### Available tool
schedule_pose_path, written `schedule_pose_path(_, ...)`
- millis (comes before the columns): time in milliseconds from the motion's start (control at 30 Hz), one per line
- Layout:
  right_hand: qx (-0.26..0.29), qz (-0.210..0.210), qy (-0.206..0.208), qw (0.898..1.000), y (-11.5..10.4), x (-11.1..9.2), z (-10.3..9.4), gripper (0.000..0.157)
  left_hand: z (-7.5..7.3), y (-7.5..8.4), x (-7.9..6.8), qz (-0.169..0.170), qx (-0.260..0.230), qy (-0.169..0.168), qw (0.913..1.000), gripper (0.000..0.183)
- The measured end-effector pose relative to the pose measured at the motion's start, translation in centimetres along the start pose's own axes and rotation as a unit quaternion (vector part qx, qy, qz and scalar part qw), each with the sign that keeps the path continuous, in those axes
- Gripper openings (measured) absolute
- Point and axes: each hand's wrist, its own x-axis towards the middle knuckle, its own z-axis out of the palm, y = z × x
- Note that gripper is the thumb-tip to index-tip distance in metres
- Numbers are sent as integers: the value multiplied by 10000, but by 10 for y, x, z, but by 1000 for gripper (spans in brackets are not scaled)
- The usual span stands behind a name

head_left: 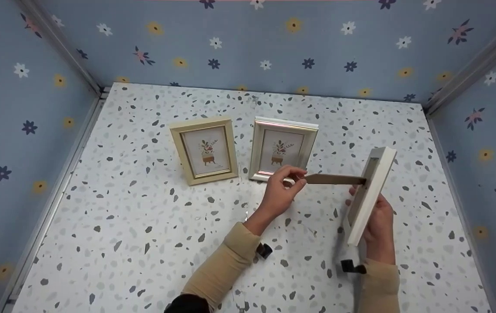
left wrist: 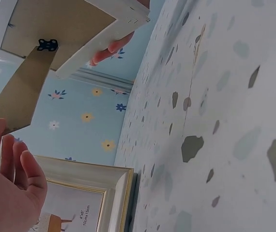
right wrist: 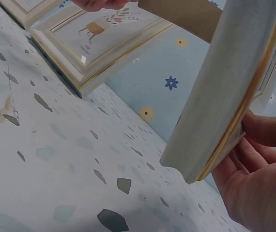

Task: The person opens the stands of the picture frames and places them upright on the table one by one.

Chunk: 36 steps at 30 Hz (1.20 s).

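Observation:
A white picture frame (head_left: 374, 195) with gold trim is held up on its side at the right, gripped along its edge by my right hand (head_left: 379, 219). Its brown back panel (left wrist: 63, 24) faces left. From that panel a brown easel stand (head_left: 335, 179) swings out on a small black hinge (left wrist: 47, 45). My left hand (head_left: 283, 189) pinches the tip of the stand between thumb and fingers. Behind the left hand, a silver-white picture frame (head_left: 254, 150) stands upright, and a cream-gold picture frame (head_left: 233, 152) stands to its left. Both show a potted plant print.
The speckled white tabletop (head_left: 143, 226) lies beneath the hands. Blue flowered walls (head_left: 248, 43) enclose it at the back and both sides, with metal strips (head_left: 57, 48) along the corners. Black wrist cameras (head_left: 264, 251) are strapped at the sleeves.

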Motion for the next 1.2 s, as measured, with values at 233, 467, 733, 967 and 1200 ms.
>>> schedule_pose_path(233,507,52,115,9986,-6,-1,-6,32,-2,6,0,-150,-113,-37,9998,19)
schedule_pose_path(467,498,-150,499,9974,-9,0,-8,31,1,-2,-1,-256,-86,-24,9996,19)
schedule_pose_path(733,519,-266,808,9950,-10,2,-10,25,4,0,-3,-262,-64,-170,9995,15)
schedule_pose_path(967,147,-531,870,9947,-10,1,-10,25,8,1,-4,-428,-187,-368,9982,18)
schedule_pose_path(1200,-13,-768,1067,9913,-10,-2,-4,25,15,2,-4,-618,-188,-771,9949,27)
